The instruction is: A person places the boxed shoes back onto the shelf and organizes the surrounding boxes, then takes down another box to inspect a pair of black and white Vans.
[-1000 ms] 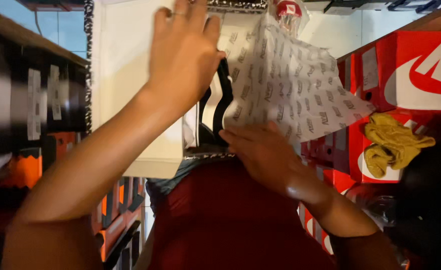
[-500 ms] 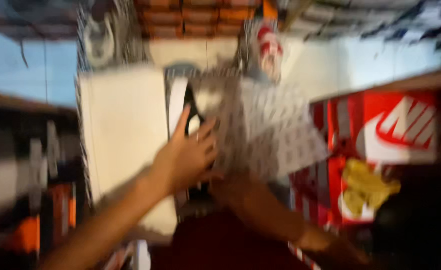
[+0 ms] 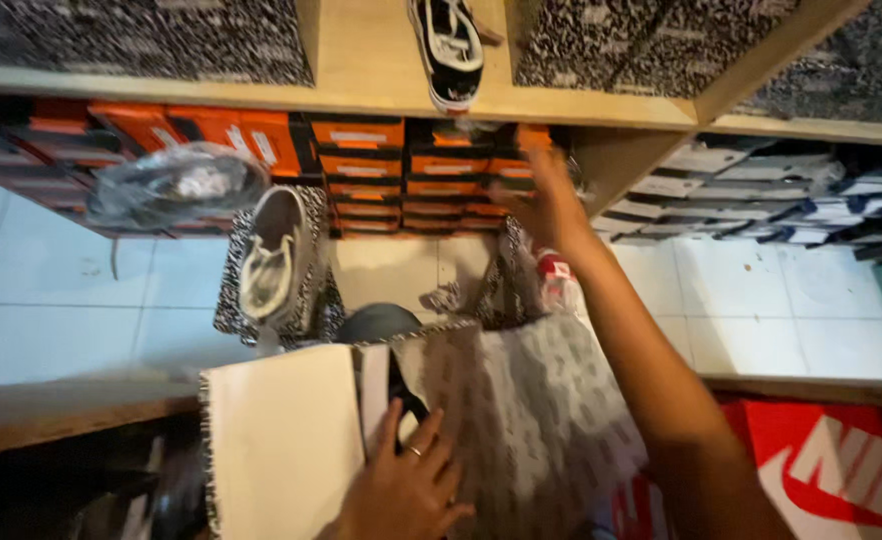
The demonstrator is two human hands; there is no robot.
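My left hand [image 3: 401, 490], a ring on one finger, lies flat with fingers spread on an open shoe box. Its white lid [image 3: 283, 440] stands open on the left. Printed tissue paper [image 3: 536, 420] spills out on the right, with a strip of a dark shoe [image 3: 398, 385] between them. My right hand [image 3: 543, 195] is stretched far up, blurred, fingers apart, just in front of the stacked orange shoe boxes [image 3: 401, 165]. I see nothing in it. A black-and-white sneaker [image 3: 451, 45] lies on the wooden shelf [image 3: 371, 60] above that hand.
A pale sneaker [image 3: 273, 260] rests on a speckled box [image 3: 321, 300] on the tiled floor. A crumpled clear plastic bag [image 3: 176, 185] lies left of it. Red shoe boxes [image 3: 831, 470] sit lower right, and dark-and-white boxes [image 3: 761, 200] fill the right shelf.
The view has swung up to the shelves. My left hand dropped from the lid onto the box and paper. My right hand left the box and reached up toward the orange boxes.
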